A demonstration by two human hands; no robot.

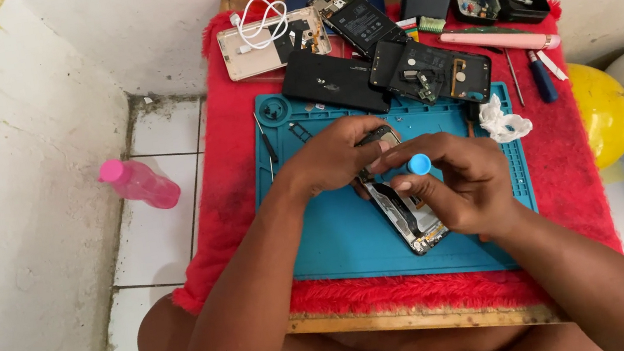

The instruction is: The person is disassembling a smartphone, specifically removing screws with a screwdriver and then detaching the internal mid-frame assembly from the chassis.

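Left hand [338, 155]: curling its fingers over the top end of the opened phone [406, 215], pinning it down.
Right hand [464, 185]: closing fingers and thumb round a blue-capped screwdriver [419, 164] — its tip is hidden behind the fingers.
Opened phone: lying back-off on the teal work mat [339, 238], slanting toward the near edge.
Mat: sitting on a red fluffy cloth [570, 168].
Beyond the hands: a black back cover [330, 81] and another stripped phone [433, 73] are lying — crumpled white tissue [502, 122] just beside.

A pink plastic bottle [140, 183] lies on the white tiled floor [169, 223]. A coiled white cable [260, 22] rests on a gutted phone, and a yellow ball [602, 113] sits beside the red fluffy cloth [228, 172].
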